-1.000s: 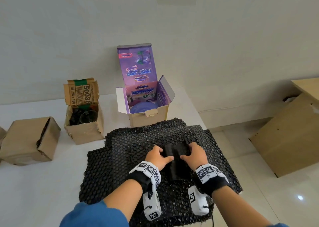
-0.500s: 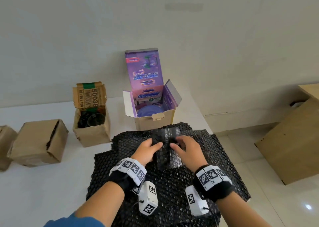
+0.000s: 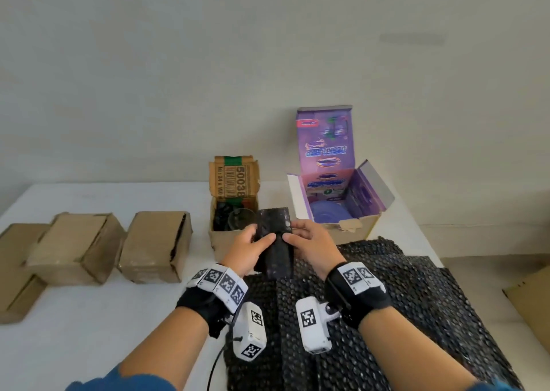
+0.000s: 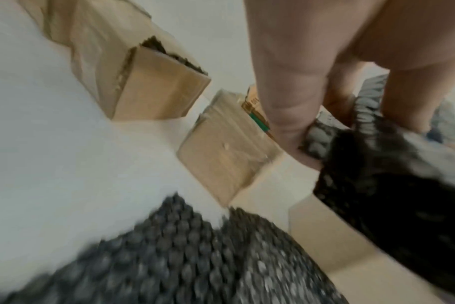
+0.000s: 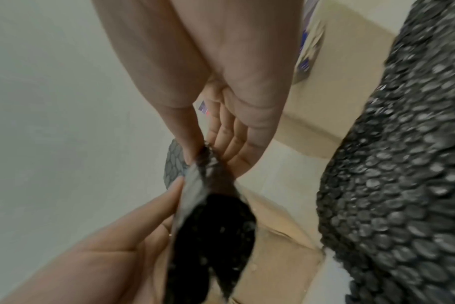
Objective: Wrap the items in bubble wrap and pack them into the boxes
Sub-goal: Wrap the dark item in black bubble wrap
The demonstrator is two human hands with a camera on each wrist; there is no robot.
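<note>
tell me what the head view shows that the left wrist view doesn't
Only the head view shows the open purple box, the right hand and both wrist cameras. Only the left wrist view shows the left hand's fingers up close, from underneath. Both share the left hand gripping the wrapped bundle, the open brown box, closed brown boxes and the bubble wrap sheet.

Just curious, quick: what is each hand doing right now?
Left hand: grips the bubble-wrapped bundle.
Right hand: pinches the same bundle from the other side.

"50038" beside a barcode on the open cardboard box's flap
</note>
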